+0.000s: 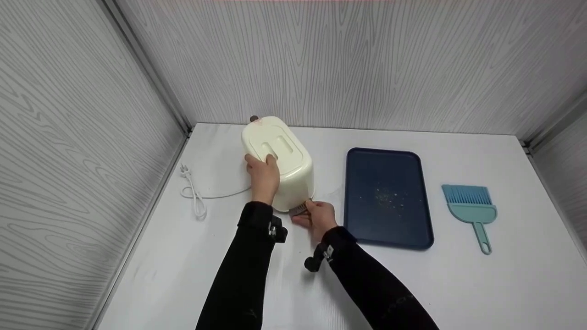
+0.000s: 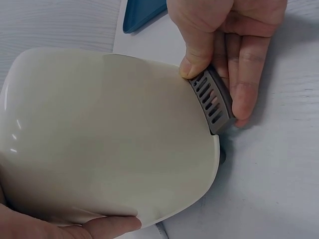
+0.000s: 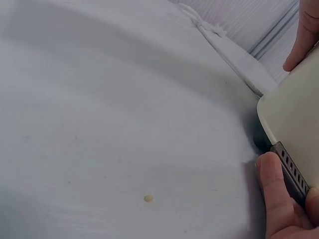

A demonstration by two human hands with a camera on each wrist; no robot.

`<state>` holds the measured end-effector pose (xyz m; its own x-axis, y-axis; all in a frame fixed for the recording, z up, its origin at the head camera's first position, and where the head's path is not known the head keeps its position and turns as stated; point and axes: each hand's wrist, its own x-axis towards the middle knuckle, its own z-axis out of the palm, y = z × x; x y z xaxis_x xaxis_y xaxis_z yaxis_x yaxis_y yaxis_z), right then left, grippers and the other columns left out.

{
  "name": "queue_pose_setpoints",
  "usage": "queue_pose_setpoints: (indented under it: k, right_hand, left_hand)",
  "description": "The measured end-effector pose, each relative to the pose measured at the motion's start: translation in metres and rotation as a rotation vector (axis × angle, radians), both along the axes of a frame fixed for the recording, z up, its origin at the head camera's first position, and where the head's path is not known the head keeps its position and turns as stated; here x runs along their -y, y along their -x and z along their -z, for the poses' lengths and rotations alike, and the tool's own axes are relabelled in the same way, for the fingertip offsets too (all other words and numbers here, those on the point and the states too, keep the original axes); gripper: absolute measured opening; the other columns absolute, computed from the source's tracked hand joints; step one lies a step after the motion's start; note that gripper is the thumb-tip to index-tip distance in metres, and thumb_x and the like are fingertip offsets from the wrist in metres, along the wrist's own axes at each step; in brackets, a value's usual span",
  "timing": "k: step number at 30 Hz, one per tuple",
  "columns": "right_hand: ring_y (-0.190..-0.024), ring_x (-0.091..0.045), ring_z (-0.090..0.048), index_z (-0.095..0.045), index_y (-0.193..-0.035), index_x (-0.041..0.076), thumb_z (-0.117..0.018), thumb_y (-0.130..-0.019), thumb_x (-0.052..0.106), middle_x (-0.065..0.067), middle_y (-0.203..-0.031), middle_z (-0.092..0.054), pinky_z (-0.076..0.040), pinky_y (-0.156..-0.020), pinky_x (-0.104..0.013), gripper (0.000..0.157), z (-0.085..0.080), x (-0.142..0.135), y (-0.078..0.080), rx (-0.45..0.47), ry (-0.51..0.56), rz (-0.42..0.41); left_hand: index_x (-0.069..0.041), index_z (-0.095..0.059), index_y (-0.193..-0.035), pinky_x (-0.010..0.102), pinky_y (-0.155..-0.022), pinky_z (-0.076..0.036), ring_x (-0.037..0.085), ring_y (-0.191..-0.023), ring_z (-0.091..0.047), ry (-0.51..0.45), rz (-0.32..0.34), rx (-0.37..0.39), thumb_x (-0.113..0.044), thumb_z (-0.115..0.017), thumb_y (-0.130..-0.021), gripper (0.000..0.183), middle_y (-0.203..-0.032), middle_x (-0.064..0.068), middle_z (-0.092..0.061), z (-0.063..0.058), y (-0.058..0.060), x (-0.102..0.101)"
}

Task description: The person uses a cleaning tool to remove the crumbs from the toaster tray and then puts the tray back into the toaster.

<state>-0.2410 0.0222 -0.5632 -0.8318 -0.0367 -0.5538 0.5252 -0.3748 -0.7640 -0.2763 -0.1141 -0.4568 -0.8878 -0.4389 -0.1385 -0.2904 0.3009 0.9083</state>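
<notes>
A cream toaster (image 1: 296, 158) with two slot-shaped recesses on top sits at the back left of the table. My left hand (image 1: 263, 178) holds it by the left side, thumb on the top edge. At its near lower corner, a dark grey slotted crumb tray (image 2: 212, 102) lies against the body. My right hand (image 1: 322, 216) pinches this tray between thumb and fingers, as the left wrist view shows up close. A small dark foot (image 3: 261, 141) shows under the toaster beside the tray.
To the right lies a navy tray (image 1: 385, 231) with crumbs (image 1: 387, 197) scattered on it. Farther right is a teal dustpan (image 1: 472, 213) with a brush. A white power cord (image 1: 198, 201) with its plug lies left of the toaster. Panelled walls enclose the table.
</notes>
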Motion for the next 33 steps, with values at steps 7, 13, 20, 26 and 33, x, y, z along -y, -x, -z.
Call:
queue_pose_setpoints:
  k: [7,13,20,26,33]
  right_hand:
    - [-0.068,-0.025,-0.073,-0.055,-0.119,-0.013,-0.052,-0.108,0.009,-0.034,-0.109,-0.068,-0.065,-0.070,-0.037,0.025,0.003,0.000,0.001,-0.018,0.039,0.029]
    - [-0.072,-0.025,-0.073,-0.055,-0.122,-0.012,-0.051,-0.109,0.010,-0.032,-0.109,-0.068,-0.065,-0.074,-0.038,0.026,0.003,0.001,0.002,-0.016,0.056,0.034]
    - [-0.073,-0.026,-0.074,-0.051,-0.130,-0.015,-0.046,-0.110,0.010,-0.039,-0.119,-0.064,-0.065,-0.075,-0.039,0.032,0.004,-0.001,0.002,-0.017,0.065,-0.007]
    - [-0.080,-0.030,-0.077,-0.050,-0.136,-0.015,-0.045,-0.109,0.010,-0.036,-0.118,-0.065,-0.065,-0.077,-0.038,0.037,-0.006,-0.003,0.000,-0.019,-0.050,-0.065]
    - [-0.073,-0.027,-0.075,-0.055,-0.130,-0.007,-0.048,-0.104,0.005,-0.023,-0.097,-0.071,-0.065,-0.071,-0.038,0.030,-0.017,-0.014,0.001,-0.068,-0.293,-0.136]
  left_hand:
    - [0.005,-0.008,-0.153,0.046,-0.116,-0.038,0.040,-0.134,-0.044,0.001,-0.001,0.013,-0.029,-0.038,-0.106,0.065,-0.151,0.035,-0.029,0.000,0.002,-0.001]
    - [0.005,-0.004,-0.156,0.045,-0.117,-0.038,0.039,-0.135,-0.043,-0.003,0.003,0.018,-0.029,-0.038,-0.106,0.069,-0.153,0.035,-0.028,-0.001,0.002,0.001]
    - [0.005,-0.006,-0.156,0.046,-0.118,-0.037,0.040,-0.137,-0.043,-0.003,0.003,0.020,-0.029,-0.038,-0.106,0.068,-0.152,0.035,-0.029,-0.001,0.000,0.001]
    - [0.004,0.000,-0.158,0.047,-0.116,-0.038,0.039,-0.136,-0.042,-0.025,0.033,0.009,-0.031,-0.035,-0.107,0.071,-0.155,0.034,-0.024,0.002,-0.001,0.003]
    - [0.004,-0.001,-0.158,0.047,-0.116,-0.039,0.038,-0.135,-0.043,-0.024,0.023,0.000,-0.030,-0.036,-0.107,0.070,-0.155,0.034,-0.026,0.002,-0.001,0.004]
